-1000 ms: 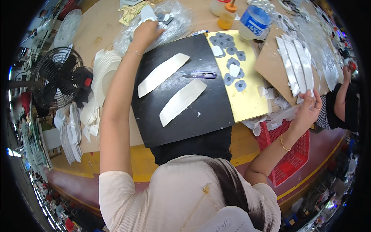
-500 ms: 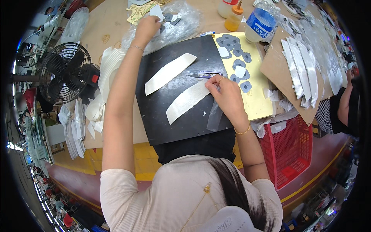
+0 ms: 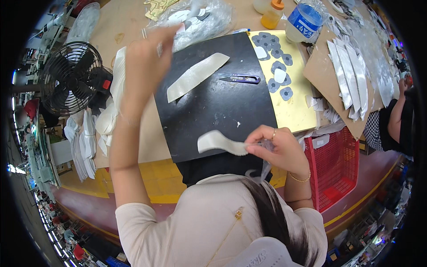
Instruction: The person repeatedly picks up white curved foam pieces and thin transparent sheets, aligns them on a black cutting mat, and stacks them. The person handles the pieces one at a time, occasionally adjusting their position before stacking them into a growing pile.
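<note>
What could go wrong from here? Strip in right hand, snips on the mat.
1. The right hand pinches the white strip by one end and the strip is bent, so it might crease or slip.
2. The snips lie loose on the black mat, blades pointing left, so a reaching hand might get nicked.
3. Clear film hangs at the right hand and might snag.

The left arm (image 3: 130, 164) reaches well forward, the left hand (image 3: 149, 64) a blur to me; the right arm (image 3: 297, 190) bends, the right hand (image 3: 282, 149) near the body, thumb (image 3: 263, 153) and forefinger (image 3: 261, 133) pinched.
</note>
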The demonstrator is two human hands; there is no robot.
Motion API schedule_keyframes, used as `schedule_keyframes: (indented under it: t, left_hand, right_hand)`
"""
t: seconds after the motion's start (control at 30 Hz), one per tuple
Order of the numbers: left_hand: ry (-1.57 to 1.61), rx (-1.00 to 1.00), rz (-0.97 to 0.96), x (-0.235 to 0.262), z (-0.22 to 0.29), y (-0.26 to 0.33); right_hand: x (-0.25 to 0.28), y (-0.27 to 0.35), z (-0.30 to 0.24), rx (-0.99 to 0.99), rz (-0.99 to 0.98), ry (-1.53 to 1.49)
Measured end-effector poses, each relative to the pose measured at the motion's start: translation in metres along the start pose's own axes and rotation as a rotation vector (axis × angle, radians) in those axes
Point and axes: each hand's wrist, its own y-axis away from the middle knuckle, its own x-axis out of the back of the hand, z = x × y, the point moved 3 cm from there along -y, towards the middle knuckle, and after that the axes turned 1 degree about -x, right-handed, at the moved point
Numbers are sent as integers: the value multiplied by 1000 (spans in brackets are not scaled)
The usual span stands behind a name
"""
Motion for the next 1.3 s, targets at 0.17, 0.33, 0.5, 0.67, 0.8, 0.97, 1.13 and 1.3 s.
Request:
schedule_keyframes:
  t: [0.17, 0.33, 0.5, 0.67, 0.8, 0.97, 1.13, 1.3]
  left_hand:
    - [210, -242, -297, -14, 66, 149]
    - [236, -47, -433, -10, 59, 202]
    - [703, 381, -320, 15, 57, 203]
    - [990, 901, -395, 3, 82, 211]
    - [1236, 1235, -269, -5, 63, 221]
    - [1048, 1287, -360, -3, 45, 212]
    - [866, 1305, -453, -8, 41, 207]
    - [746, 1271, -438, -9, 37, 205]
  right_hand:
    - [-7, 6, -2, -56, -187, -113]
    - [-19, 0, 13, -87, -211, -135]
    - [-32, -7, 27, -110, -57, -359]
    - [-28, -5, 43, -208, 133, -576]
    - [-22, -6, 51, -304, 261, -488]
    - [-25, -14, 68, -300, 432, -64]
    - [-23, -25, 62, -315, 451, 176]
    - [-24, -32, 60, -364, 431, 257]
